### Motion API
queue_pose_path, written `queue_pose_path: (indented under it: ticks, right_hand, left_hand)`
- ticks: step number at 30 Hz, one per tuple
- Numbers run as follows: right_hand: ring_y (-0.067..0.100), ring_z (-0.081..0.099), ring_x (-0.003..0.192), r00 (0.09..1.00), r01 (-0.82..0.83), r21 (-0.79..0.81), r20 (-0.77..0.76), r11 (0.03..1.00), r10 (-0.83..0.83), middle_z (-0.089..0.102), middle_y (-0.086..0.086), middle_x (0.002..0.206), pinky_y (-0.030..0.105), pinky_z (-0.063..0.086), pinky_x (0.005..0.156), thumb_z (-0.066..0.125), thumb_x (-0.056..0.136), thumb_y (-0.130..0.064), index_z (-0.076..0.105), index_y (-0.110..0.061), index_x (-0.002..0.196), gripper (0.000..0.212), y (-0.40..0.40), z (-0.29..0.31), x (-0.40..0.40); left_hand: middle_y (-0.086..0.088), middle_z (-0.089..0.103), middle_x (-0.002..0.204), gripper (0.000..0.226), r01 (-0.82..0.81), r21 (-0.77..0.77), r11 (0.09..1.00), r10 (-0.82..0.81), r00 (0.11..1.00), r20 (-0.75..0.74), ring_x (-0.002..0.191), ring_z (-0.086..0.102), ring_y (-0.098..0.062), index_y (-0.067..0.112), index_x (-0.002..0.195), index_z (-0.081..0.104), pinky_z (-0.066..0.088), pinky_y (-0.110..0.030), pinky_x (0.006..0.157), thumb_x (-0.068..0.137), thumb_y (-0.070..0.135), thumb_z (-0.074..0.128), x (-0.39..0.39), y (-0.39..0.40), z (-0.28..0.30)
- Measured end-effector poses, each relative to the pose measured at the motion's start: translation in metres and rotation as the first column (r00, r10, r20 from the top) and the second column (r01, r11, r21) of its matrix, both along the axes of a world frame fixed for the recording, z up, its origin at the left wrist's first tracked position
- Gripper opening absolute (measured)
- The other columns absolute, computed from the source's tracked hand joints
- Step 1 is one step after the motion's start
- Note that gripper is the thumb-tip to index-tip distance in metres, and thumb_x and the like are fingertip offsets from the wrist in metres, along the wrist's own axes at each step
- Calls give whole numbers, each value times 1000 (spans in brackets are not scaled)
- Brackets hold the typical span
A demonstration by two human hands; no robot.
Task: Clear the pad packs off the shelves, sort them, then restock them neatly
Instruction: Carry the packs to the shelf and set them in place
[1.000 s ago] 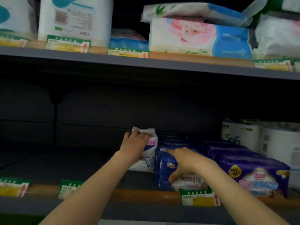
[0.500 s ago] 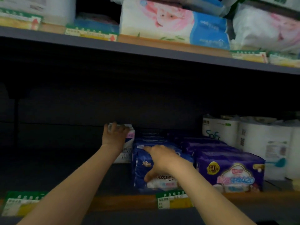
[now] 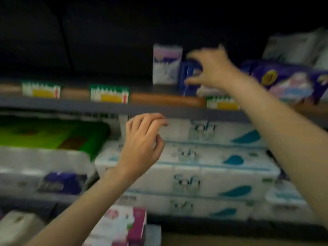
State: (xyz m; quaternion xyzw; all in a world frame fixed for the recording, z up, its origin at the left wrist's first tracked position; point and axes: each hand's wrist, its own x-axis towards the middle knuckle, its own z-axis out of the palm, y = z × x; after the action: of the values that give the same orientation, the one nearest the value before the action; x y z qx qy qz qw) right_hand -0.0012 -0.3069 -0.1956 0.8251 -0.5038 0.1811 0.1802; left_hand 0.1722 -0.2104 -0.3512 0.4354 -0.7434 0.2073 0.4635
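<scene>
A white and lilac pad pack stands upright on the grey shelf. To its right lies a dark blue pad pack. My right hand is spread over this pack's top, thumb against its front face; the frame is blurred. A purple pad pack lies further right on the same shelf. My left hand hangs below the shelf edge, in front of the lower shelf, with fingers loosely curled and holding nothing.
White tissue packs with teal print are stacked on the lower shelf, with a green pack and white rolls to their left. A pink and white pack sits at the bottom. Price tags line the shelf edge.
My left hand has let go of the white pad pack and dropped below the shelf edge. The view has tilted down to the lower shelf. My right hand stays at the blue pack.
</scene>
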Motion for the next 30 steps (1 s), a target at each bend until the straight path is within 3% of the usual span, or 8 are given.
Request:
queue_pose_path:
  ticks: [4, 8, 11, 15, 18, 20, 24, 30]
  right_hand:
    - [25, 55, 95, 853, -447, -242, 176, 861, 492, 65, 13, 99, 33, 39, 86, 53, 88, -27, 63, -4, 103, 29, 75, -89, -5]
    - [18, 55, 103, 919, -394, 405, 156, 825, 363, 64, 4, 109, 29, 42, 91, 61, 89, -27, 64, -13, 110, 26, 106, -246, -28]
    - [15, 54, 110, 961, -228, 786, 87, 575, 262, 59, 0, 121, 22, 38, 94, 63, 87, -35, 58, -17, 122, 39, 118, -360, -38]
    - [18, 56, 108, 972, -157, 928, 84, 337, 220, 58, 7, 123, 24, 43, 88, 68, 84, -34, 56, -10, 124, 49, 144, -457, -28]
    - [21, 53, 113, 962, -124, 966, 60, 228, 267, 53, 5, 129, 27, 43, 92, 68, 84, -36, 50, -12, 130, 55, 161, -498, -18]
    - [24, 48, 118, 947, -82, 975, 12, 206, 320, 46, 4, 135, 37, 44, 96, 70, 81, -39, 43, -17, 135, 64, 171, -515, -13]
    - [33, 34, 128, 945, 31, 958, -120, 284, 304, 32, 7, 143, 43, 35, 101, 73, 77, -37, 20, -22, 146, 87, 189, -534, -6]
    - [27, 50, 111, 968, 7, 941, -92, 337, 235, 46, 5, 124, 37, 47, 85, 71, 79, -23, 33, -22, 130, 64, 186, -525, -28]
  left_hand:
    - [-2, 57, 105, 31, 0, 297, 955, -28, 995, 92, 96, 47, -20, 19, 103, 50, 32, -32, 81, 73, 14, 46, 7, 29, -105]
    - [0, 63, 86, 27, -88, 537, 839, -84, 954, 287, 82, 58, -23, 20, 88, 60, 31, -33, 77, 67, 20, 43, 14, 47, -193]
    - [-1, 63, 81, 28, -96, 578, 811, -160, 912, 377, 74, 60, -25, 17, 82, 66, 34, -34, 74, 67, 20, 43, 10, 68, -239]
    - [-2, 65, 87, 24, -104, 660, 744, -339, 792, 507, 76, 63, -22, 18, 86, 69, 43, -31, 69, 66, 22, 55, -4, 95, -273]
    - [-7, 54, 121, 42, -283, 754, 593, -424, 686, 591, 106, 55, -26, 14, 121, 55, 40, -36, 86, 80, 22, 61, -13, 104, -285]
    - [-8, 40, 137, 46, -369, 773, 517, -482, 620, 619, 122, 42, -27, 13, 136, 37, 29, -37, 97, 91, 19, 43, -17, 110, -299]
    - [-8, 40, 136, 45, -419, 791, 445, -572, 547, 611, 123, 39, -27, 13, 137, 35, 25, -37, 101, 92, 15, 38, -20, 126, -313]
    - [-9, 46, 131, 40, -366, 851, 376, -652, 548, 523, 121, 41, -27, 13, 130, 43, 26, -38, 100, 94, 30, 43, -32, 143, -329]
